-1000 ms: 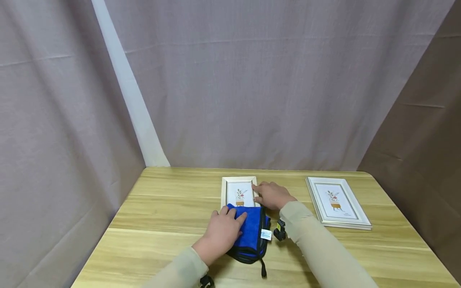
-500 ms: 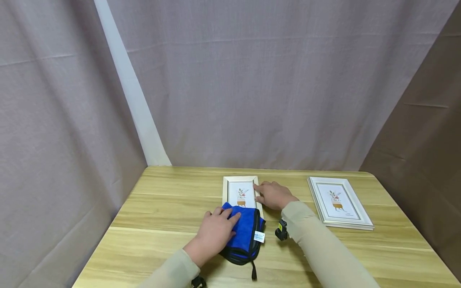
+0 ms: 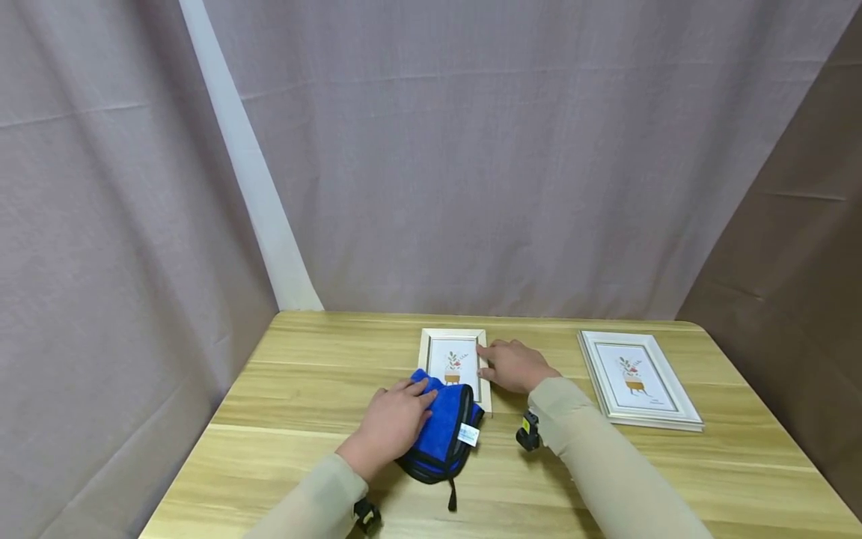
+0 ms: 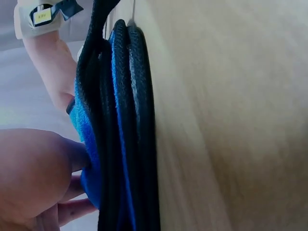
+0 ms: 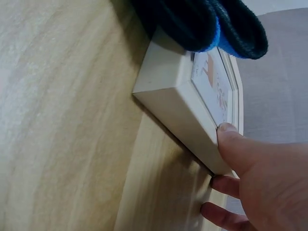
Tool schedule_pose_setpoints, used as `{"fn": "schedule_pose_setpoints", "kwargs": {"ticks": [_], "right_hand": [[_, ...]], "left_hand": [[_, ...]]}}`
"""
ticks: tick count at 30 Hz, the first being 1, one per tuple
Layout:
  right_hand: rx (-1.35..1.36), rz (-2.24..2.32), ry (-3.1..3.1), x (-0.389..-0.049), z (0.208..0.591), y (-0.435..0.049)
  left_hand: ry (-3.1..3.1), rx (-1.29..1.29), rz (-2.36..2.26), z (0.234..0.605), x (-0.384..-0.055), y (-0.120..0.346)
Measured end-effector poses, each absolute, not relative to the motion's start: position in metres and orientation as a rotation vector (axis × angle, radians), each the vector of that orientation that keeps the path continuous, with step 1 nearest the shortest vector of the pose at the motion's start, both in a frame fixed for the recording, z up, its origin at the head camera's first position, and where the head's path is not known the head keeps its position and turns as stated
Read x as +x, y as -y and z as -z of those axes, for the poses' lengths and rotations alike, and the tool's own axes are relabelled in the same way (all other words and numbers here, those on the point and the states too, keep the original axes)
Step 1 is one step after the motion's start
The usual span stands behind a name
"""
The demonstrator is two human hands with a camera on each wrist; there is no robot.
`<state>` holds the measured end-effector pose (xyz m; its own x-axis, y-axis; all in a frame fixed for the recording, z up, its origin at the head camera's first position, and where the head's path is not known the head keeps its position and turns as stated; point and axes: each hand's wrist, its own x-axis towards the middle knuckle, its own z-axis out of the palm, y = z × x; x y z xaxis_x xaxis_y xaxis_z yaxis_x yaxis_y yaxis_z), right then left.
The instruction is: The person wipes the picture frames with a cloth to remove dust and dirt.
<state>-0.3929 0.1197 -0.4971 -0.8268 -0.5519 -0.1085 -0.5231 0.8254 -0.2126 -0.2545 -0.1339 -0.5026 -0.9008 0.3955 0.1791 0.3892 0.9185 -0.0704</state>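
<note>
A blue folded cloth (image 3: 439,423) with black edging, a white tag and a black loop lies over the lower left of a cream picture frame (image 3: 486,402). My left hand (image 3: 390,423) presses on top of this cloth, fingers spread forward. In the left wrist view the thick black-edged folds of the cloth (image 4: 127,120) stand beside the thumb. My right hand (image 3: 517,367) holds the frame's right side. The right wrist view has its thumb (image 5: 228,129) at the face's edge, with other fingers against the outer side. A potted flower print shows inside the frame.
Another white picture frame (image 3: 633,378) with a similar flower print lies face up at the right of the wooden table (image 3: 303,389). A grey curtain (image 3: 471,187) hangs behind the table's far edge, and brown fabric (image 3: 795,262) hangs at the right.
The left hand and the cloth have slid left across the lower part of the frame, baring its lower right corner. The right hand keeps its place on the frame.
</note>
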Motion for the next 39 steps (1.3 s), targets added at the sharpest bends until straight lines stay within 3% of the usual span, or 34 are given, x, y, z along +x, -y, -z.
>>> {"fn": "schedule_pose_setpoints", "kwargs": {"ticks": [19, 39], "right_hand": [[-0.841, 0.297, -2.852, -0.386, 0.498, -0.124], [-0.826, 0.296, -2.842, -0.380, 0.495, -0.129]], "left_hand": [[2.821, -0.713, 0.104, 0.503, -0.282, 0.140], [2.861, -0.656, 0.173, 0.505, -0.308, 0.137]]}}
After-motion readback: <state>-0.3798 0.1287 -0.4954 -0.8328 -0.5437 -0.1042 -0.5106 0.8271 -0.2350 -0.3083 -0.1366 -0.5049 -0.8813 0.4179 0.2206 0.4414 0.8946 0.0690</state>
